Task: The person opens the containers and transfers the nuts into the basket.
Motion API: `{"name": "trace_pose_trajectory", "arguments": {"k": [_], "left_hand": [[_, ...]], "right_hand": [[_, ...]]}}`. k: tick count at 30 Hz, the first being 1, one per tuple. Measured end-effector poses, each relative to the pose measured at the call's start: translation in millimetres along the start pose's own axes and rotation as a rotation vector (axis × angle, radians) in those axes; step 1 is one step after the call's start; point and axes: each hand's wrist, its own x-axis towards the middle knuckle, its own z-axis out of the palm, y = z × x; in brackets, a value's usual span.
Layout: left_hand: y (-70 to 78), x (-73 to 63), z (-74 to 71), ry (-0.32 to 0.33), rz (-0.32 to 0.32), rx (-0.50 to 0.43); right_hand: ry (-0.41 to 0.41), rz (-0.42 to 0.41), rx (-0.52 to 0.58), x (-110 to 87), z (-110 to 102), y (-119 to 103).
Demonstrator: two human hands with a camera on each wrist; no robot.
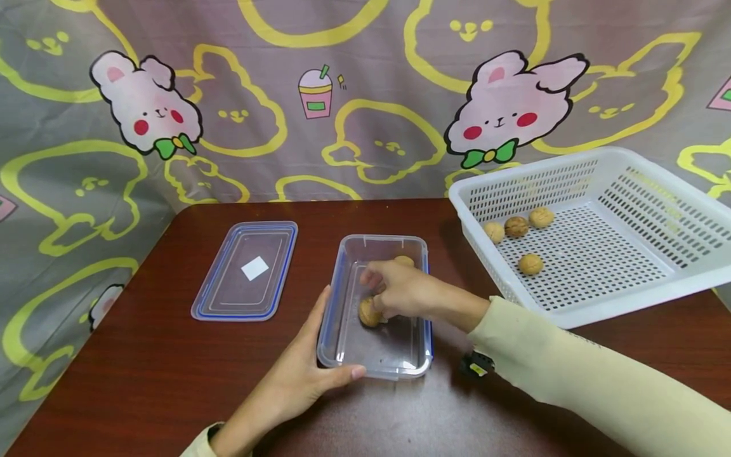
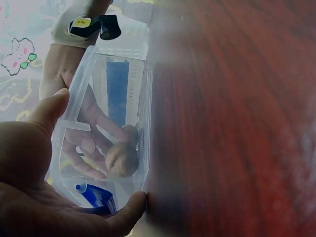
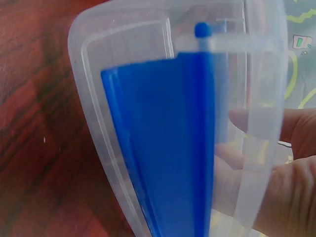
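A clear plastic food container [image 1: 374, 352] with blue side clips stands on the table. My left hand [image 1: 302, 365] grips its near left corner, thumb along the front and fingers along the left side. My right hand [image 1: 400, 289] reaches inside over the right wall, fingers apart and pointing left. Close by its thumb, a walnut [image 1: 369, 313] lies on the container floor; another walnut [image 1: 404, 261] is partly hidden behind the hand. Through the clear wall in the left wrist view, the fingers appear beside a walnut [image 2: 122, 160] without closing round it.
At the right stands a white perforated basket [image 1: 571, 317] holding several walnuts [image 1: 531, 264]. A clear lid [image 1: 265, 270] with a blue seal and a white label lies left of the container. A patterned curtain [image 1: 388, 82] hangs behind the dark table [image 1: 143, 374].
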Motion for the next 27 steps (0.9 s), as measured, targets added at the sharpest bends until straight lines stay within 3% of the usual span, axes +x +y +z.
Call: {"name": "trace_pose_trajectory", "arguments": {"k": [9,15,27], "left_hand": [[-0.4,0.3,0.0,-0.003,0.011,-0.003],[-0.8,0.4,0.0,-0.003,0.014,-0.006],[2.1,-0.2,0.0,-0.001,-0.018,0.003]], "right_hand": [[0.048,-0.014,0.139,4.5,7,4],[0.029,0.017,0.270,9.2,12,6],[0.023,0.008,0.405,15.6,17,9]]}}
